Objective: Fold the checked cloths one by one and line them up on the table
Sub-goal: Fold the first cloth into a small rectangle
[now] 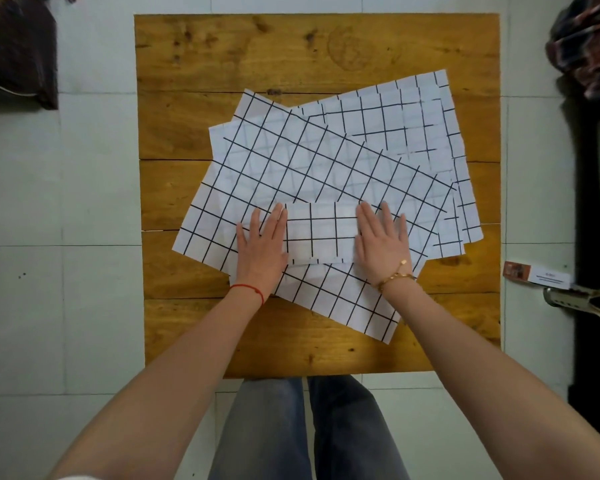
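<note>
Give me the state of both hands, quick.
Left hand: open, flat on the folded cloth.
Right hand: open, flat on the same cloth.

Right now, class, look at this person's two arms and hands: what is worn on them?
Both forearms are bare, with no sleeves showing. The left hand has a thin red string bracelet at its wrist. The right hand has a gold chain bracelet at its wrist. No gloves.
</note>
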Demonstrator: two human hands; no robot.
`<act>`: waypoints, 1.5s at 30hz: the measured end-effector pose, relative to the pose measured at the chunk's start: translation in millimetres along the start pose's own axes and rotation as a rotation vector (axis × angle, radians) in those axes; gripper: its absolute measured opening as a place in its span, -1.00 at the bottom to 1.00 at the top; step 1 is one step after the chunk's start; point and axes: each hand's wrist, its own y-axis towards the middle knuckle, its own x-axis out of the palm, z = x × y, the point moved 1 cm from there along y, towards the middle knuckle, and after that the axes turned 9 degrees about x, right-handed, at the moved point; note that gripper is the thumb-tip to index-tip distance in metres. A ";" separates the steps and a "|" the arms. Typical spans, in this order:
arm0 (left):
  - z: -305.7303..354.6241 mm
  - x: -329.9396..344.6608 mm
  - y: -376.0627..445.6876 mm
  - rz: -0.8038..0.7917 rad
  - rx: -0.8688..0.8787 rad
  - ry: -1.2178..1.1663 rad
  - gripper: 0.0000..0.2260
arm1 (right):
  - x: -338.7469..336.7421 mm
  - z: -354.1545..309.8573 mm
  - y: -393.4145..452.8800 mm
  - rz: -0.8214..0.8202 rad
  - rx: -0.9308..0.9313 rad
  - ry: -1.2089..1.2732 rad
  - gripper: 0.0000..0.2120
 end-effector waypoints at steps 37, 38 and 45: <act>40.3 38.4 -71.3 0.015 -0.095 -0.037 -0.49 | 23.8 31.8 -65.8 0.159 -0.144 0.180 -0.54; 41.3 35.7 -69.1 0.077 -0.112 -0.093 -0.52 | 17.7 29.8 -60.0 0.197 -0.131 0.230 -0.57; 38.6 19.0 -38.6 0.327 -0.432 -0.435 -0.73 | -24.5 0.1 9.4 0.236 -0.101 0.366 -0.76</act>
